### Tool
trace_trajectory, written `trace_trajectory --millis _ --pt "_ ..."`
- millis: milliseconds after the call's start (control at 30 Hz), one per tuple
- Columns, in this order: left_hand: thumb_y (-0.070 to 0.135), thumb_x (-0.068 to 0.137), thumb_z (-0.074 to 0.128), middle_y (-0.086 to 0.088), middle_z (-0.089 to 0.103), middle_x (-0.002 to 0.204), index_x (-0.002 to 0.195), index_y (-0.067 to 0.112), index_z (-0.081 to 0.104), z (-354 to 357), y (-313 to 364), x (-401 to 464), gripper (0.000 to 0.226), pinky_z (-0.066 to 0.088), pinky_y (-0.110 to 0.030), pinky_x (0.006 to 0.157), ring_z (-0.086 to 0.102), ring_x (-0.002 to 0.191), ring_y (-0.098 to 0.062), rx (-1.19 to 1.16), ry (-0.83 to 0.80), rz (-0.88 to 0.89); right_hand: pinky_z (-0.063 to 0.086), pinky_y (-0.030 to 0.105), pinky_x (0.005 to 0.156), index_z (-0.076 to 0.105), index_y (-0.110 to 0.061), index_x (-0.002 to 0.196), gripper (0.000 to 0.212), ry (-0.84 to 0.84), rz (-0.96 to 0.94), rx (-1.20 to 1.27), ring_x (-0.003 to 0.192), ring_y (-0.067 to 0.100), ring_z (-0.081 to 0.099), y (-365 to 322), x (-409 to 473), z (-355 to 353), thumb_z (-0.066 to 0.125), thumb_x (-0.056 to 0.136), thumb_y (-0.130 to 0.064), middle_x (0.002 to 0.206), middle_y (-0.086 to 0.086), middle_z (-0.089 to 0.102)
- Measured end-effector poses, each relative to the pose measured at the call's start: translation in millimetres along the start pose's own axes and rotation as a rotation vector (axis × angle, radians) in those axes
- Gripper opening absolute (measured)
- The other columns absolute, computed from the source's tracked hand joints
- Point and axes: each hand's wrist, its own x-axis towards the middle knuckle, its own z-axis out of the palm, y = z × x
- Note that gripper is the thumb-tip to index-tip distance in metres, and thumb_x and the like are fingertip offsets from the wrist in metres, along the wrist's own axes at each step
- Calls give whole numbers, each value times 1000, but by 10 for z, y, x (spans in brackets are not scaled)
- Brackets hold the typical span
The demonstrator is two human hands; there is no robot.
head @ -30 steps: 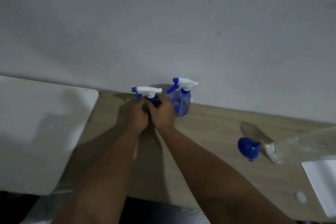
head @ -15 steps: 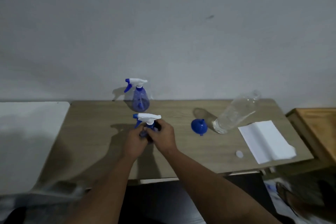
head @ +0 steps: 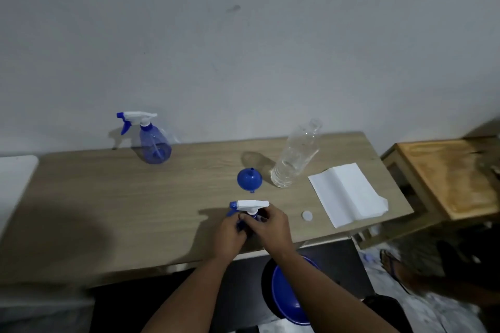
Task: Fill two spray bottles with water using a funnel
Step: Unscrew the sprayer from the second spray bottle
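Spray bottle [head: 250, 208] gripped between left hand [head: 230, 235], right hand [head: 272, 227], near table [head: 108, 211] front.

A plain home room — bare grey wall [head: 243, 48], wooden table [head: 108, 211], small side stand [head: 446, 178].

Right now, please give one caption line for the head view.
Both hands grip a spray bottle near the funnel, clear bottle and second sprayer.
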Motion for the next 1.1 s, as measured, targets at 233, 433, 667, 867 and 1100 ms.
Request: trace_trajectory --millis 233,433,667,867,1100 --pt "6 92 60 -10 74 95 111 8 72 120 3 -66 23 48 -17 69 66 82 -25 29 52 -24 59 26 80 79 -21 102 21 -57 20 143 87 9 76 46 -21 -29 85 83 -13 91 -5 81" --pt "11 88 65 -9 76 99 115 16 71 164 -104 41 29 56 -42 83 71 92 -30 56 70 -8 58 26 80 79 -7 106 21 -211 -29 91 86 11 77 39 210 -198 84 86 -6 92 2 82" --pt "11 94 62 -17 74 103 116 7 70 230 -1 61 24 33 -25 68 67 97 -37 85 115 -32 61 31 82 73 -21 107 30 -152 -41 59 88 7 76 23 202 -125 89 81 -26 92 -6 80" --pt "7 97 56 -14 72 110 118 6 69 378 -40 119 25 38 -25 74 67 103 -34 48 167 -92 63 44 85 76 -22 103 18 -86 -21 130 89 12 77 124 141 -5 81 86 -24 91 -5 80" --pt "24 95 63 -8 72 112 124 15 66 182 -103 244 31 37 -26 75 65 106 -29 90 4 -36 60 36 87 78 -11 112 23 -405 -84 23 95 15 77 67 465 -275 82 89 -13 100 3 82"
